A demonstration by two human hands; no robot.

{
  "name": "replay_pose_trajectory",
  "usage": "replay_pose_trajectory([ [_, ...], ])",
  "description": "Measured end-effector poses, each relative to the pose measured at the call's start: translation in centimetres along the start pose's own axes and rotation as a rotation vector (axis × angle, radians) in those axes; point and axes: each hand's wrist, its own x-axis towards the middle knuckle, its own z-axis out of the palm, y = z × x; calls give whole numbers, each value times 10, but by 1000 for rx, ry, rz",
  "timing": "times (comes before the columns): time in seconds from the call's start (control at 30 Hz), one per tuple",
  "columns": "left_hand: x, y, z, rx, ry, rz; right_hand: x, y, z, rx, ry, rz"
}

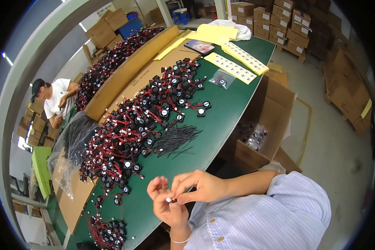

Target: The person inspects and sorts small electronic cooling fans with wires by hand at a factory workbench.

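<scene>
In front of my chest, my left hand (166,205) and my right hand (200,186) meet with bent fingers around one small black fan. Its white plug (168,200) and a dark bit show between the fingertips; most of it is hidden. The fingers of both hands are closed on it. Beyond them spreads a long pile of small black fans (139,114) with red wires and white plugs. A bundle of thin black ties or strips (177,141) lies at its near side. A smaller heap of fans (108,233) sits at the lower left.
The green table (221,121) bears yellow label sheets (231,66), a phone (199,46) and a small clear bag (222,79). An open carton (275,104) with bagged pieces stands by its right edge. Past a cardboard divider (129,71), a co-worker (56,98) works beside more fans.
</scene>
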Motion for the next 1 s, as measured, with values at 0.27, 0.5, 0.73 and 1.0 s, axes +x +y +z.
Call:
replay_pose_trajectory([
  [0.27, -9, -5, 1, -34, 125, -47, -3, 3, 5, -55, 49, 9],
  [0.5, -7, -23, -13, -125, 160, -374, 15, 13, -8, -438, 86, 60],
  [0.73, -20, -4, -59, 471, 42, -330, 73, 29, -16, -1080, -91, -4],
  [1.0, -24, 51, -151, 1284, 386, -116, 90, 46, 7, -1384, -228, -57],
])
